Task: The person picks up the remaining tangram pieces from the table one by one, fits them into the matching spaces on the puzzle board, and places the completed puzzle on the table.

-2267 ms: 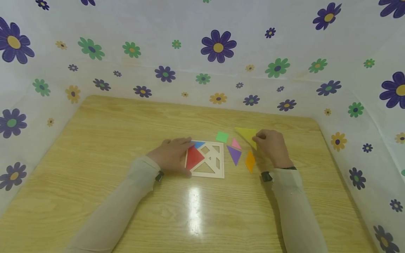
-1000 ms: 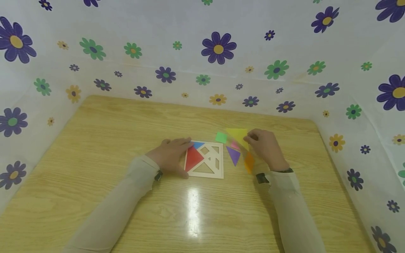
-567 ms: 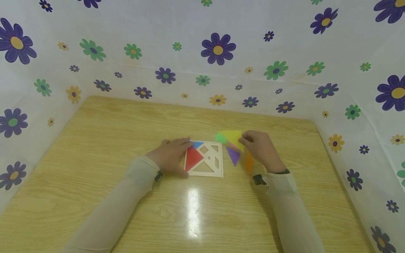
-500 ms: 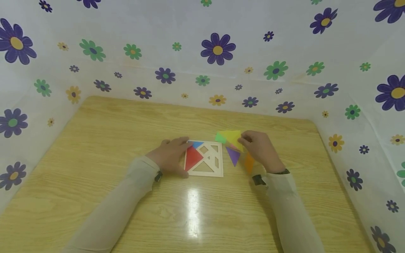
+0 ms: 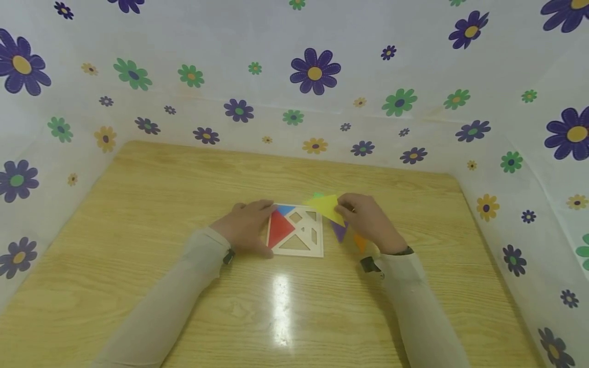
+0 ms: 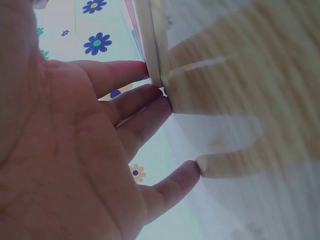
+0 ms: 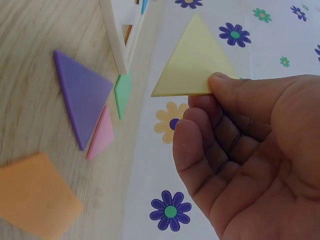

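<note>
A white tangram frame (image 5: 317,252) lies on the table, with a red triangle (image 5: 279,229) and a blue triangle (image 5: 286,209) in its left part. My left hand (image 5: 246,227) rests against its left edge, fingers extended; in the left wrist view, fingertips (image 6: 145,72) touch the frame's side and the tabletop. Between thumb and fingers, my right hand (image 5: 365,217) pinches a yellow triangle (image 5: 325,207) by one corner, raised above the table. The triangle overlaps the frame's upper right corner in the head view. Its own contact with the frame cannot be judged.
Loose pieces lie right of the frame: a purple triangle (image 5: 339,233), an orange piece (image 5: 360,242), a mostly hidden green piece (image 5: 318,195), and a pink piece (image 7: 102,134) seen in the right wrist view. Flowered cloth (image 5: 257,41) walls the table's back and sides.
My right hand has carried the yellow triangle leftward from beyond the loose pieces to the frame's upper right corner, tilting it. My left hand has stayed at the frame.
</note>
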Tool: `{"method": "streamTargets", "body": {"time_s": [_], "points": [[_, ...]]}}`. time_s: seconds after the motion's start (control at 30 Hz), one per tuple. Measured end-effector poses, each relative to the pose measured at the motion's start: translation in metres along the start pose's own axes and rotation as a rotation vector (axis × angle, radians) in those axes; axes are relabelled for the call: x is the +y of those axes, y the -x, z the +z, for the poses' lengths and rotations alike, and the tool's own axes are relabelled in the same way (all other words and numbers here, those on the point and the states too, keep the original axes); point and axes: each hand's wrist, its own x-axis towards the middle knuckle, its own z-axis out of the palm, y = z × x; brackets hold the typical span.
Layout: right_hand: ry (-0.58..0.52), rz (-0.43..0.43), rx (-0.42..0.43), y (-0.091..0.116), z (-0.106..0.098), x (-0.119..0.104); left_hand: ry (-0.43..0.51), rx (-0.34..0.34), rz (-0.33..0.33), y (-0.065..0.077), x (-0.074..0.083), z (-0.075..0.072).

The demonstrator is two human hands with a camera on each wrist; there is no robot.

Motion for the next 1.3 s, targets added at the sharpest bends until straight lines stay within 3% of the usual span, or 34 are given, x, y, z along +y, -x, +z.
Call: {"method": "streamTargets", "body": {"time_s": [0.27, 0.53, 0.83, 1.3], "points": [[-0.061, -0.027, -0.078, 0.0, 0.008, -0.007, -0.008, 0.002, 0.014, 0.0, -0.001, 0.001], [-0.126, 0.001, -0.192, 0.001, 0.016, -0.017, -0.008, -0.007, 0.001, -0.002, -0.003, 0.003], [-0.053, -0.171, -0.261, 0.001, 0.027, -0.025, 0.003, -0.008, -0.016, -0.002, -0.003, 0.003], [-0.038, -0.239, -0.268, 0.0, 0.038, -0.023, -0.021, -0.011, -0.001, -0.001, -0.002, 0.002]]}}
